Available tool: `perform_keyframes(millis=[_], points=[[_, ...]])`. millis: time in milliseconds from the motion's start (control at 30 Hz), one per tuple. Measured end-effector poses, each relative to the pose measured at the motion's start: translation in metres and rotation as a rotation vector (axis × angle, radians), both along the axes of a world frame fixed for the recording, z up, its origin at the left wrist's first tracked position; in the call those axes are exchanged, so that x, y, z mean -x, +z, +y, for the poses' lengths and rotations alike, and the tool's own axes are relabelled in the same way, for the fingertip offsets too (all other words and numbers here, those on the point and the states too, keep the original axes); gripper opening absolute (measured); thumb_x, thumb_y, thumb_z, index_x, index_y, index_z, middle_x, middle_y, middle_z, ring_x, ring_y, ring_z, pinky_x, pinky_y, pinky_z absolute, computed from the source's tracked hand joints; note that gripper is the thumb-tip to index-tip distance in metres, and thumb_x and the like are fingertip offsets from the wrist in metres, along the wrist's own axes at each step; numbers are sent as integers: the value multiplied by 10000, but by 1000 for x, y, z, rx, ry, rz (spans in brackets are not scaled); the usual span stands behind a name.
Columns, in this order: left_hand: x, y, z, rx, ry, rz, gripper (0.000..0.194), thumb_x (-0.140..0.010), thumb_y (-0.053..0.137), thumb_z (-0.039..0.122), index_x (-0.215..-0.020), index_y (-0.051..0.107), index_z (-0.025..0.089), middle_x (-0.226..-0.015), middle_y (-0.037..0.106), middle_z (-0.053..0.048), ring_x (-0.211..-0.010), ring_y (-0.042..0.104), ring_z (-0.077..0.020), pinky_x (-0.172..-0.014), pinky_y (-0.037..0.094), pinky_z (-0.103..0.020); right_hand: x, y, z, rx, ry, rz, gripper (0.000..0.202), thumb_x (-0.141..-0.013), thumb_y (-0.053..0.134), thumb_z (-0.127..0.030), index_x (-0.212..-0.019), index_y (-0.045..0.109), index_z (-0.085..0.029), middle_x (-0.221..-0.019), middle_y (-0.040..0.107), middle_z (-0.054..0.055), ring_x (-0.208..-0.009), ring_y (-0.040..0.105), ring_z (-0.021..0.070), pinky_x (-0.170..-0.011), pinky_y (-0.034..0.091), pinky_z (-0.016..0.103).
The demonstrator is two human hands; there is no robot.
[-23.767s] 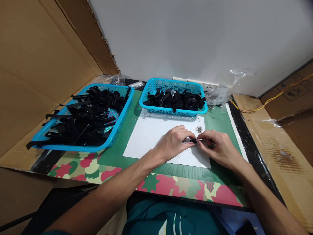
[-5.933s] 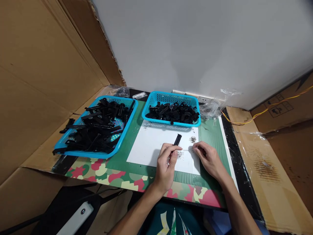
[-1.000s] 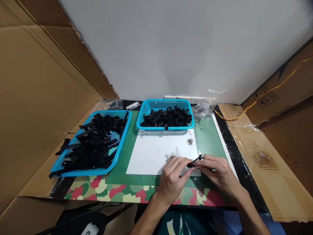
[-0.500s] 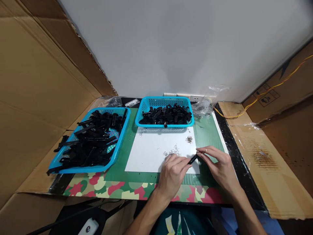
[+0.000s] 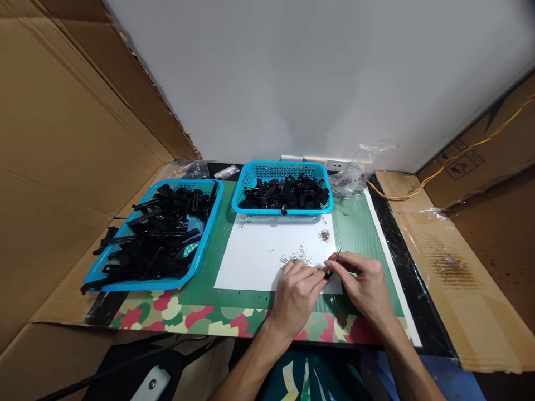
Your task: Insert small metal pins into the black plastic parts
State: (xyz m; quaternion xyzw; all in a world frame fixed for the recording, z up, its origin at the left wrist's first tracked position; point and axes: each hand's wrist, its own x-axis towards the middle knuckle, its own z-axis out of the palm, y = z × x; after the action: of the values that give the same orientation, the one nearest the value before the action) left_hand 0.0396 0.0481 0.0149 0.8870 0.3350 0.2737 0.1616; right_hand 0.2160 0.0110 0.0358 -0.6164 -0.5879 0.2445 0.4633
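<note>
My left hand (image 5: pixel 296 292) is closed over the near edge of the white sheet, its fingertips pinching a small black plastic part (image 5: pixel 328 274) that they mostly cover. Close against it from the right, my right hand (image 5: pixel 363 281) is closed too. A thin metal-looking tool (image 5: pixel 339 253) sticks up from between its thumb and fingers; the tool's lower end is hidden at the black part. Beyond my left fingers lies a scattered pile of tiny metal wire pieces (image 5: pixel 297 255), perhaps springs. A smaller, denser pile of such pieces (image 5: pixel 324 235) sits farther right on the white sheet (image 5: pixel 246 264).
A blue basket (image 5: pixel 195 266) heaped with long black parts stands at the left. Another blue basket (image 5: pixel 282 212) of smaller black pieces stands behind the sheet. Clear plastic bags (image 5: pixel 349 184) lie at the back right. Cardboard walls (image 5: pixel 62 128) flank the table; a yellow cable (image 5: pixel 430 177) runs at right.
My right hand has shifted slightly left, closer to my left fingertips, and the thin tool now points up. Less of the black part shows. My left hand stays in place.
</note>
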Motion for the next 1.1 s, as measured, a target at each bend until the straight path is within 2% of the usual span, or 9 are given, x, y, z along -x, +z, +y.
perform_keyframes(millis=[133,467,533,600,667,700,800,933,1100], points=[[0,1,-1,2,-2,1,86,-1003,663,156,-1000,744,186,-824,751,-33,-782,601,-215,-698,361,-371,1,1,-2,-21,21,-30,249,-1019,650,-287,-818,759,-188,-731,742,47,-628,682,176,-609,527,279],[1,0,-1,29,4,-27,134,-984,643,96,-930,735,179,-793,727,-35,-775,621,-217,-707,400,-362,10,-8,-6,-147,0,-9,177,-992,678,-225,-847,775,-194,-762,764,44,-623,696,169,-612,563,277],[1,0,-3,41,27,-73,108,-992,660,128,-1018,748,184,-870,761,-43,-814,648,-221,-732,431,-370,11,-10,-9,-127,-98,86,178,-979,710,-268,-830,773,-194,-792,775,51,-678,724,187,-666,593,288],[2,1,-5,48,68,-152,150,-1000,687,192,-1135,749,204,-968,790,-51,-873,685,-221,-785,471,-380,8,-14,-11,-136,-294,213,153,-954,751,-319,-883,781,-187,-844,793,66,-743,754,210,-729,619,309],[4,5,-4,32,112,-236,191,-1003,701,244,-1187,749,225,-1016,802,-55,-907,714,-220,-815,494,-381,1,-21,-13,-149,-456,302,196,-938,771,-367,-970,785,-173,-850,793,72,-746,757,217,-738,627,323],[6,10,-1,9,130,-272,191,-1006,700,260,-1187,754,231,-1017,806,-56,-905,722,-219,-812,497,-377,-4,-24,-13,-135,-479,322,233,-932,775,-393,-981,785,-165,-829,786,71,-735,753,218,-729,627,326],[12,30,23,-111,212,-360,176,-1009,700,292,-1155,774,228,-1000,811,-61,-875,724,-221,-798,489,-372,-15,-34,-13,-27,-377,345,337,-915,775,-470,-981,790,-140,-759,766,70,-662,733,222,-661,623,338],[12,58,82,-240,406,-329,178,-992,724,339,-1099,797,217,-997,811,-64,-885,699,-236,-829,467,-392,-20,-39,-12,23,-295,316,376,-919,753,-509,-948,793,-136,-722,753,69,-619,705,220,-609,599,330],[-5,69,147,-159,462,-100,150,-975,737,289,-1086,792,205,-1060,810,-64,-986,659,-276,-913,441,-427,-15,-39,-14,22,-260,275,391,-941,719,-524,-955,788,-139,-698,732,59,-614,688,213,-602,578,311]])
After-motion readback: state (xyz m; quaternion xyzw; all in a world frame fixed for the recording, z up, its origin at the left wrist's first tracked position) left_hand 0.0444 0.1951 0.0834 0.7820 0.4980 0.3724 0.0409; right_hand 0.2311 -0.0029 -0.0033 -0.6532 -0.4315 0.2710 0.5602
